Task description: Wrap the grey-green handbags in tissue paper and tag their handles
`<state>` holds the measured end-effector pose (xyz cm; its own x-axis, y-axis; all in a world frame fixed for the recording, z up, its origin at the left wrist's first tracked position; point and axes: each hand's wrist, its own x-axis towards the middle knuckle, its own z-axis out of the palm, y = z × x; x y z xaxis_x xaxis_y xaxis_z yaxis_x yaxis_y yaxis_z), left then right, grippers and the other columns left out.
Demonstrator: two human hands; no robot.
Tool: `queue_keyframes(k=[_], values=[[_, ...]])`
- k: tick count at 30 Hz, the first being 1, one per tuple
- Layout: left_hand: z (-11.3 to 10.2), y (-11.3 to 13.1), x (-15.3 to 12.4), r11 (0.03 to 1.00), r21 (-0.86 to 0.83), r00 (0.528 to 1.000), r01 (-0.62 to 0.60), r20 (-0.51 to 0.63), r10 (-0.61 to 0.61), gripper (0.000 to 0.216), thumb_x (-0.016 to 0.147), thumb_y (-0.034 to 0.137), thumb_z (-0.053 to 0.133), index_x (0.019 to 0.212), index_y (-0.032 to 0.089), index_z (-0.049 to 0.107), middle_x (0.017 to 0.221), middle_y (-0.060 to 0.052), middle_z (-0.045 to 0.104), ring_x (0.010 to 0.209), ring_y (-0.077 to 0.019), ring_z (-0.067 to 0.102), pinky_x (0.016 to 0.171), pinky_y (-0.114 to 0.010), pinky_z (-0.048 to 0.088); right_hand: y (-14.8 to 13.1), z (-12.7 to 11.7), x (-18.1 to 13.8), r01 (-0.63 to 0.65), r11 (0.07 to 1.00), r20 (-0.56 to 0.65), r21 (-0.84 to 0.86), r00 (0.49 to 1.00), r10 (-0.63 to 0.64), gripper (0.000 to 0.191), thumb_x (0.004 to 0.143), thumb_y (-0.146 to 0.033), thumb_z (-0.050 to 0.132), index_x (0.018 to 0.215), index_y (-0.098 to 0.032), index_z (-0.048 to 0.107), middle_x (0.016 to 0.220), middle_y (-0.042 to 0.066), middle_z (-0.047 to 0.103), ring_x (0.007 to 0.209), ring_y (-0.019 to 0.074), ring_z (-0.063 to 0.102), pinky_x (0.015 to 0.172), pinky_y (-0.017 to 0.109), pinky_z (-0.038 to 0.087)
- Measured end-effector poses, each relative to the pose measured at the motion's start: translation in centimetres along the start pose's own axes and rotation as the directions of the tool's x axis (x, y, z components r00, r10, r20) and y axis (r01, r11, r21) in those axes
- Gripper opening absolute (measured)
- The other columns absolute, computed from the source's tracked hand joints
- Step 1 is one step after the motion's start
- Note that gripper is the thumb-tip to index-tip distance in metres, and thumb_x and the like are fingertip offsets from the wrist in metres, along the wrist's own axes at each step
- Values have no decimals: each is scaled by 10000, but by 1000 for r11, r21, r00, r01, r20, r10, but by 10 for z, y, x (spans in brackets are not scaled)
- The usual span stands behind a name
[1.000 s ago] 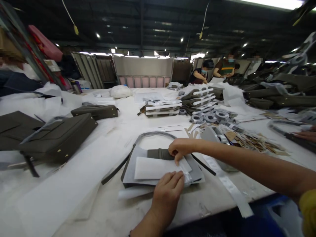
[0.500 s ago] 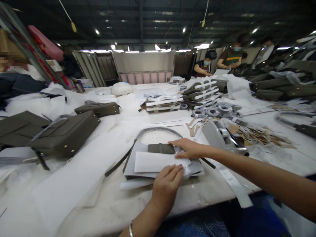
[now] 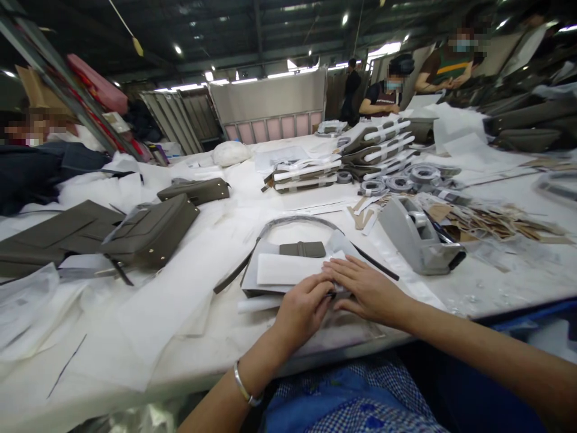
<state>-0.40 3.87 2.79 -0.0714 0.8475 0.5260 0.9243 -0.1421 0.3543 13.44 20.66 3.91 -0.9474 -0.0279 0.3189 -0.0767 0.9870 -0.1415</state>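
Note:
A dark olive handbag (image 3: 302, 248) lies on the table in front of me, largely covered by grey-white wrapping. A folded white foam sheet (image 3: 286, 269) rests across its front. Its plastic-wrapped strap (image 3: 300, 221) arches behind it, with dark ends on both sides. At the bag's lower right corner, my left hand (image 3: 304, 307) has its fingers bent and closed; what they pinch is hidden. My right hand (image 3: 369, 291) presses on the bag's right side with fingers stretched out, their tips close to the left hand.
Right of the bag stand a grey tape dispenser (image 3: 410, 237) and a pile of brown tags (image 3: 509, 216). Behind are stacked wrapped bag parts (image 3: 306, 175) and coiled straps (image 3: 399, 183). More olive bags (image 3: 151, 231) lie left. Co-workers (image 3: 385, 90) are at the back.
My right hand has come down from the bag's top to its right side, beside the left hand. The left fingers now curl at the lower right corner. The view has shifted.

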Motion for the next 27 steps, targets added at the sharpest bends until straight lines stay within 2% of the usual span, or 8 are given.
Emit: queue_keyframes(k=[3,8,11,14,16,19,23,27], values=[[-24,-8,-1,978,206,998,-23,69,9,333,899,211,629,1223,162,565,1403,-123,553,1314,-223,508,1100,-384,448,5,10,-13,43,989,3,-140,999,-43,723,813,-189,702,1467,-118,401,1487,169,462,1383,323,411,1156,536,306],[-42,-29,-6,834,532,975,-150,220,35,645,866,200,670,1442,114,392,1483,-156,474,1373,-300,442,1116,-486,410,41,4,-13,-10,982,-56,-190,998,0,608,861,-51,557,1439,-208,451,1450,107,523,1352,296,460,1152,564,288],[-31,-41,-11,795,587,979,-152,202,37,542,911,135,576,1429,105,421,1477,-143,483,1352,-294,470,1107,-480,417,38,1,-21,-97,990,-139,-97,987,83,469,911,-76,488,1356,-213,547,1385,103,585,1317,300,493,1126,550,328],[-17,-50,-18,802,581,989,-139,128,78,486,938,99,499,1420,110,441,1443,-126,526,1315,-273,515,1081,-460,444,14,8,-31,-253,952,-151,170,948,279,306,958,-187,468,1216,-207,631,1206,107,686,1140,275,617,1013,467,460],[-14,-55,-20,814,561,989,-150,84,124,466,949,106,479,1414,113,453,1420,-120,551,1292,-261,540,1060,-437,465,-4,15,-34,-423,809,-21,409,882,471,262,948,-292,518,1175,-208,620,1056,96,722,926,247,686,861,417,537],[-15,-57,-20,840,520,988,-154,55,147,478,947,116,485,1424,141,454,1406,-100,568,1268,-244,562,1052,-409,474,-20,24,-27,-563,398,248,725,752,611,297,890,-363,601,1141,-209,564,959,65,715,805,212,695,751,361,555],[-18,-57,-18,869,476,990,-137,32,139,527,944,127,498,1460,208,423,1418,-69,560,1260,-233,566,1053,-401,469,-29,25,-10,-391,-87,337,916,636,694,356,751,-368,746,1001,-202,555,1021,50,667,1011,207,651,923,348,497],[-16,-58,-24,870,485,994,-91,-10,110,585,948,237,542,1502,203,358,1461,-83,513,1269,-262,551,1061,-424,451,-46,28,5,-176,-210,273,962,569,776,365,661,-321,808,877,-210,535,959,23,655,1094,218,626,996,350,453]])
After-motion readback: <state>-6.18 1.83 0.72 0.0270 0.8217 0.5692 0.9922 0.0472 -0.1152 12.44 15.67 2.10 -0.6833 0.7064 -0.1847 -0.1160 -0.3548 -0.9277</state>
